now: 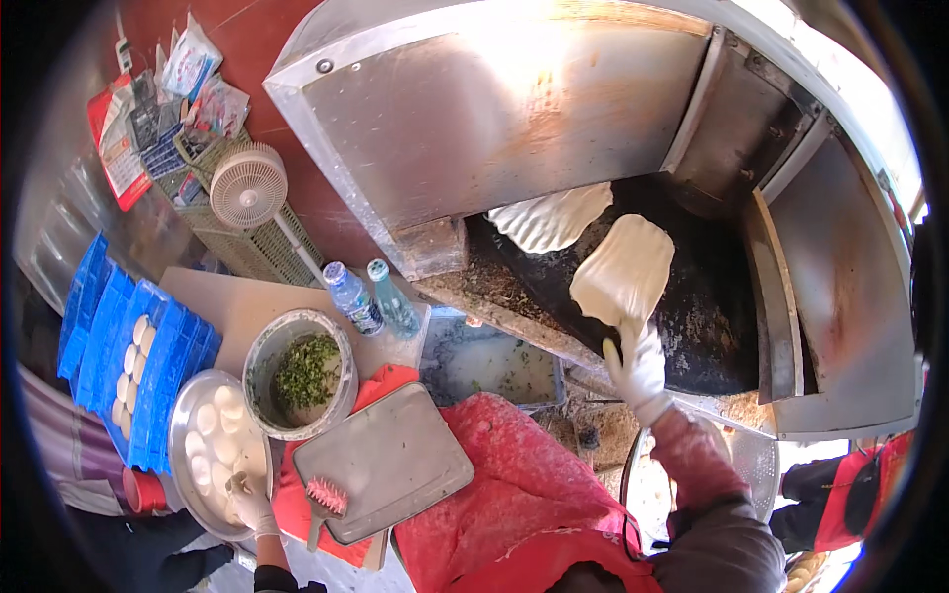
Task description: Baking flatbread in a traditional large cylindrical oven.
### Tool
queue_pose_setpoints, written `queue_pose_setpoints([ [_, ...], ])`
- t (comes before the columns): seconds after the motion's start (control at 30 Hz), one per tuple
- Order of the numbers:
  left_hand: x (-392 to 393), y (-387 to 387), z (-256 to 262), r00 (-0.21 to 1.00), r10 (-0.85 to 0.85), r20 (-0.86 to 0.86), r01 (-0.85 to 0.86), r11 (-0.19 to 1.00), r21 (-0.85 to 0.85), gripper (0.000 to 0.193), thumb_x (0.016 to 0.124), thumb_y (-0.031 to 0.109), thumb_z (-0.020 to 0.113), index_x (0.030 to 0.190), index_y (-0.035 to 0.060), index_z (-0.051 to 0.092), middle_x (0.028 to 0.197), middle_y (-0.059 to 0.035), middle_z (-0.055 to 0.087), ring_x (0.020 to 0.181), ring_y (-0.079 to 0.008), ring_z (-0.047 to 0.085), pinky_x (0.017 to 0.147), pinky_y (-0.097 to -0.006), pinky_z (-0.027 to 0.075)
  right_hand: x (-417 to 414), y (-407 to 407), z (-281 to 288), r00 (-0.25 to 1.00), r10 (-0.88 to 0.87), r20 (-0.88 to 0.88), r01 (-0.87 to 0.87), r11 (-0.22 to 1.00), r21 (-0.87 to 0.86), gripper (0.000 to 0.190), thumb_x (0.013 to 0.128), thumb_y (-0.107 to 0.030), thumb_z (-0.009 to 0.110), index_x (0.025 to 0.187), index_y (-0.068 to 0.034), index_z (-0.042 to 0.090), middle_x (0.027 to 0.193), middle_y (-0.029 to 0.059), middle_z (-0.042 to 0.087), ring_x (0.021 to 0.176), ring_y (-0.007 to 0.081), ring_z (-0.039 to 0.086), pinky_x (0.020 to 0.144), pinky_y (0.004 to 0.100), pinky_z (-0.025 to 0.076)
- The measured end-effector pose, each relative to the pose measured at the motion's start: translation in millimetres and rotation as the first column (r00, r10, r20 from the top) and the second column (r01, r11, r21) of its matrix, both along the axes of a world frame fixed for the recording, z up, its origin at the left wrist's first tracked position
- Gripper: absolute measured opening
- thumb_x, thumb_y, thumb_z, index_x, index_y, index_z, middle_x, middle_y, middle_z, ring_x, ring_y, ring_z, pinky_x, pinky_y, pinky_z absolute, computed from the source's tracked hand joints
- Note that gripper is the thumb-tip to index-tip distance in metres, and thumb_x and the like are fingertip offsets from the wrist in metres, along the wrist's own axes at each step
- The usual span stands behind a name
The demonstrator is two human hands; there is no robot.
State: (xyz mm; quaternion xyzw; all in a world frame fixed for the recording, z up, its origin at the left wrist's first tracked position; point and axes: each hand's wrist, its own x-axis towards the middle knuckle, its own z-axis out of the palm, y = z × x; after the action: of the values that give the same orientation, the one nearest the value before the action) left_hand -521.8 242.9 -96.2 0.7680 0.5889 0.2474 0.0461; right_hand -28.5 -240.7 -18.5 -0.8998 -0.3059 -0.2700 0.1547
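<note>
My right hand (pixel 639 370), in a whitish glove, grips the near edge of a thin, stretched sheet of dough (pixel 626 267) over a dark round griddle (pixel 704 326). Another rippled dough sheet (pixel 552 219) lies on the griddle behind it, partly hidden by the metal hood. My left hand (pixel 250 504), also gloved, reaches into a round metal basin (pixel 178 437) among pale dough pieces (pixel 226 447); whether its fingers hold one I cannot tell. Between my hands, a flat metal tray (pixel 400 459) carries a brush with pink bristles (pixel 326 495).
A tub (pixel 254 385) of chopped greens, two bottles (pixel 352 296) (pixel 393 300) and blue crates (pixel 163 385) with dough pieces stand left. A fan (pixel 248 185) is behind them. A steel hood (pixel 504 126) overhangs the griddle. People's clothing shows at right (pixel 838 493) and lower left (pixel 133 548).
</note>
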Motion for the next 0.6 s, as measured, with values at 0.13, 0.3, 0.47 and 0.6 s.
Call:
queue_pose_setpoints([
  [0.13, 5.3, 0.1, -1.4, 1.0, -0.003, 0.018, 0.003, 1.0, 0.015, 0.016, 0.082, 0.006, 0.052, 0.095, 0.0038, 0.062, 0.094, -0.0146, 0.061, 0.088, -0.0318, 0.06, 0.078, -0.0396, 0.047, -4.8, 15.0, 14.6, 0.995, 0.103, 0.018, -0.103, 0.995, 0.009, 0.042, 0.081, -0.017, 0.063, 0.117, 0.0, 0.049, 0.113, 0.0186, 0.051, 0.099, 0.0363, 0.049, 0.085, 0.0446, 0.042],
  [0.3, 7.2, -5.5, -3.9, 0.999, -0.05, 0.02, 0.049, 0.998, 0.039, 0.015, 0.086, 0.008, 0.051, 0.098, 0.0034, 0.059, 0.101, -0.0168, 0.059, 0.097, -0.0362, 0.057, 0.083, -0.0434, 0.044, 2.8, 47.6, 14.7, 0.97, -0.046, -0.238, -0.005, 0.978, -0.208, 0.048, 0.083, -0.026, 0.06, 0.12, 0.001, 0.047, 0.114, 0.0213, 0.049, 0.104, 0.0369, 0.047, 0.09, 0.0482, 0.036],
  [0.47, 11.2, -13.1, 11.0, 0.999, 0.039, 0.005, -0.039, 0.996, -0.075, 0.021, 0.087, 0.019, 0.053, 0.102, 0.0056, 0.059, 0.116, -0.0171, 0.056, 0.103, -0.0371, 0.056, 0.085, -0.0451, 0.045, 21.8, 75.5, -5.3, 0.995, 0.1, -0.009, -0.1, 0.976, -0.194, 0.044, 0.082, -0.019, 0.06, 0.121, 0.0, 0.048, 0.112, 0.0189, 0.051, 0.102, 0.0354, 0.048, 0.087, 0.0451, 0.038],
  [0.6, 25.4, -15.8, 23.2, 0.998, 0.054, -0.038, -0.056, 0.998, -0.043, 0.024, 0.086, 0.02, 0.054, 0.104, 0.0053, 0.06, 0.117, -0.0165, 0.056, 0.098, -0.0366, 0.059, 0.082, -0.0452, 0.048, -22.5, 156.4, 47.8, 0.872, 0.49, 0.005, -0.49, 0.872, 0.009, 0.025, 0.084, -0.01, 0.055, 0.108, -0.002, 0.058, 0.102, 0.0167, 0.06, 0.095, 0.0348, 0.055, 0.083, 0.0435, 0.043],
])
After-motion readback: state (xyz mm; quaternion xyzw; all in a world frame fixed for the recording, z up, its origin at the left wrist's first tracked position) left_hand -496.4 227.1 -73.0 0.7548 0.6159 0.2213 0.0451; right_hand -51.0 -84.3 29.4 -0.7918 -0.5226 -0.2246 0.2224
